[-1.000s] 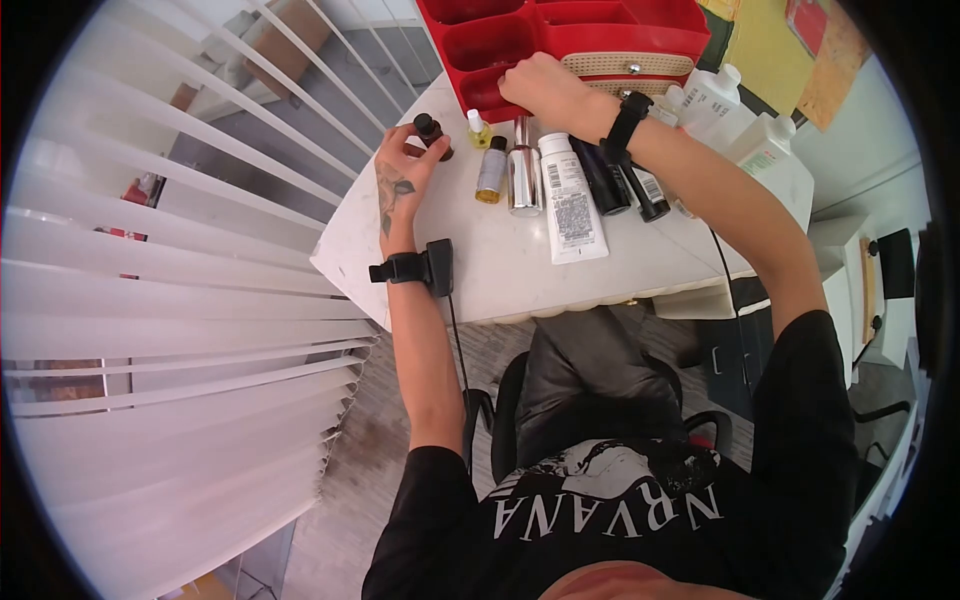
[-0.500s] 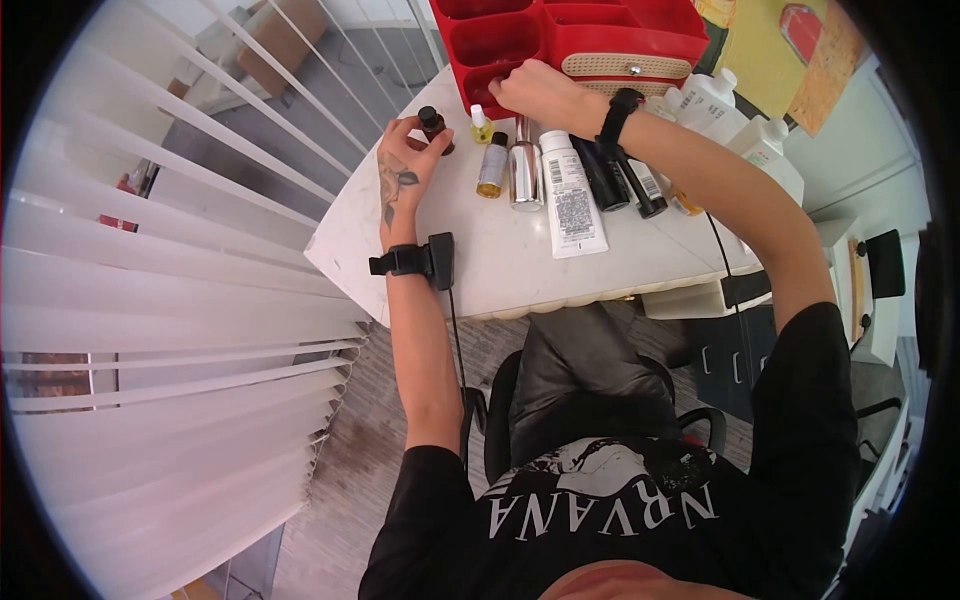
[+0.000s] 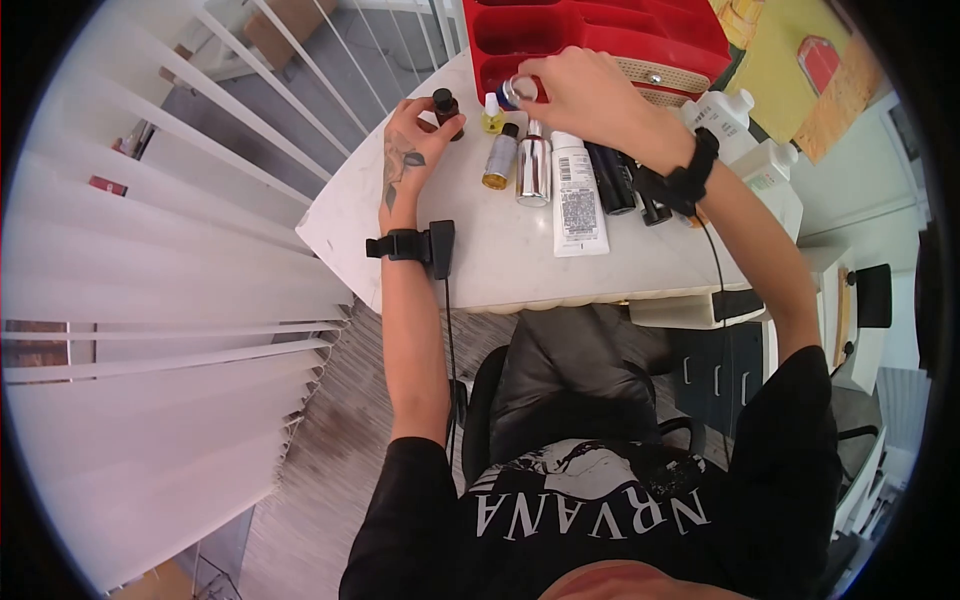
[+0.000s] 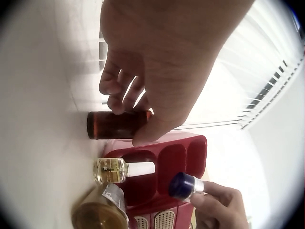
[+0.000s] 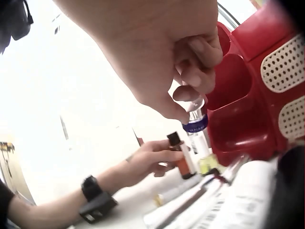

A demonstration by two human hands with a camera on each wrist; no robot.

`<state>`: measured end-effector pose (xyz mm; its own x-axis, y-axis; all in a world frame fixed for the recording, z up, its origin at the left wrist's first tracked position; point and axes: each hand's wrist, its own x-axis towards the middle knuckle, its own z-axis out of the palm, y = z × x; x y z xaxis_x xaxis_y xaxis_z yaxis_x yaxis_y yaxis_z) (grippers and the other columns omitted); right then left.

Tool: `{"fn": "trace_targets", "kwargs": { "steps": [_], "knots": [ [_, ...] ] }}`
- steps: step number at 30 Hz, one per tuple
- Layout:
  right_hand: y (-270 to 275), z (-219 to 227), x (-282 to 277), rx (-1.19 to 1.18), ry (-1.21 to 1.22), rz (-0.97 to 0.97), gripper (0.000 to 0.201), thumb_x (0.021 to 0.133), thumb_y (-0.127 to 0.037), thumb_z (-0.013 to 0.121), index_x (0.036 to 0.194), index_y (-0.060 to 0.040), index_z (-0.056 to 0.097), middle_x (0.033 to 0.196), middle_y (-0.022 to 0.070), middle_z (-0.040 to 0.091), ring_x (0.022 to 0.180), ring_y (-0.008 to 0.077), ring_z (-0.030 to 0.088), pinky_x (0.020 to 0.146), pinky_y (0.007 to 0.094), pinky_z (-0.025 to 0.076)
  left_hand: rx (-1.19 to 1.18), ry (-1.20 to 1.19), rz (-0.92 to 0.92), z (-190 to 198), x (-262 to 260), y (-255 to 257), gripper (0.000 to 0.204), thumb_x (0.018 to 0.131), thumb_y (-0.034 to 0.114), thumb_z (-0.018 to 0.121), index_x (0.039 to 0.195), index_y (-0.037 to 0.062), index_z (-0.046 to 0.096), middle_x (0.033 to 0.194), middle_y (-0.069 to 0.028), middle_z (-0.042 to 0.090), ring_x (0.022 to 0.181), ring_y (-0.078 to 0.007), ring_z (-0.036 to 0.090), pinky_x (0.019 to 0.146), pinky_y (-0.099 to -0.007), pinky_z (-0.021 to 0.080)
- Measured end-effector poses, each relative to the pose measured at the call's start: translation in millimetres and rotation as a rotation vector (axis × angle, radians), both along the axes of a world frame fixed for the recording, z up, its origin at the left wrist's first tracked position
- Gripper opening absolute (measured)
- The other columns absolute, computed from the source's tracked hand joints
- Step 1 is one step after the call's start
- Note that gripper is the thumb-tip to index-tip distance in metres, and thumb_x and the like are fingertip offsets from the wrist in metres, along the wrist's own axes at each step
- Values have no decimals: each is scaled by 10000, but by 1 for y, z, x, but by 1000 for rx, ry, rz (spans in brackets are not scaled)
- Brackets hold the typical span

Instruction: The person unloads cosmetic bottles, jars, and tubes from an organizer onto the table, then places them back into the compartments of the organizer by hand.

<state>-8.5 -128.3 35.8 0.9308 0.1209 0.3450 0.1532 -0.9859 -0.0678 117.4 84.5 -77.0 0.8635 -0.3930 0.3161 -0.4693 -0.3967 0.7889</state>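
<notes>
Over the desk (image 3: 480, 270), by the red box (image 5: 259, 36), a small jar (image 4: 183, 186) is held up.
The right hand (image 3: 600, 100) pinches it between its fingers; the left hand (image 3: 412, 138) curls its fingers round a brown bottle (image 4: 112, 125). Snug fingers and slow moves should help. A yellow bottle (image 4: 112, 170), silver bottle (image 3: 534, 172) and white tube (image 3: 580, 205) could get bumped.

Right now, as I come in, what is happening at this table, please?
A person is handling small containers. The left hand grips a brown bottle; the right hand holds a blue-ended jar above the table, in front of the red organizer. A white tube and other bottles are on the table.
</notes>
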Motion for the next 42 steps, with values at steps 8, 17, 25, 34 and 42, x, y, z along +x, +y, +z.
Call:
{"fn": "trace_targets", "kwargs": {
  "steps": [8, 17, 25, 34, 42],
  "knots": [
    [36, -33, 17, 25, 176, 194, 244, 847, -265, 725, 985, -73, 786, 783, 165, 718, 779, 333, 718, 704, 448, 558, -29, 35, -43, -4, 3, 2, 437, 819, 306, 835, 1086, -27, 736, 1052, -105, 674, 818, -195, 739, 712, -310, 508],
    [31, -39, 15, 228, 196, 234, 226, 932, -219, 675, 1046, -41, 754, 735, 127, 678, 653, 283, 672, 635, 400, 514, -60, 56, -57, -1, 3, 3, 447, 806, 270, 832, 1138, -13, 734, 1102, -113, 692, 842, -199, 730, 741, -314, 516],
    [-22, -41, -14, 1713, 403, 392, 306, 1091, -208, 522, 1243, 4, 683, 878, 5, 683, 790, 71, 582, 721, 230, 461, -120, 155, -96, -2, 3, 4, 408, 786, 172, 781, 1160, 16, 738, 1071, -94, 703, 844, -183, 682, 754, -322, 522],
    [-63, -58, -23, 1587, 229, 301, 234, 1042, -193, 627, 1149, -2, 710, 871, 50, 726, 760, 85, 658, 696, 234, 503, -356, 430, 97, -2, 7, 4, 289, 885, 106, 607, 1140, 25, 716, 865, 13, 633, 694, -61, 483, 576, -217, 348],
    [-43, -63, -43, 1079, -27, 70, 242, 958, -200, 725, 837, 1, 665, 618, 45, 604, 563, 93, 554, 518, 298, 422, -770, 616, 226, -21, 24, 4, 184, 961, 158, 540, 994, 43, 680, 886, -1, 557, 653, -82, 438, 546, -240, 301]
  ]
}}
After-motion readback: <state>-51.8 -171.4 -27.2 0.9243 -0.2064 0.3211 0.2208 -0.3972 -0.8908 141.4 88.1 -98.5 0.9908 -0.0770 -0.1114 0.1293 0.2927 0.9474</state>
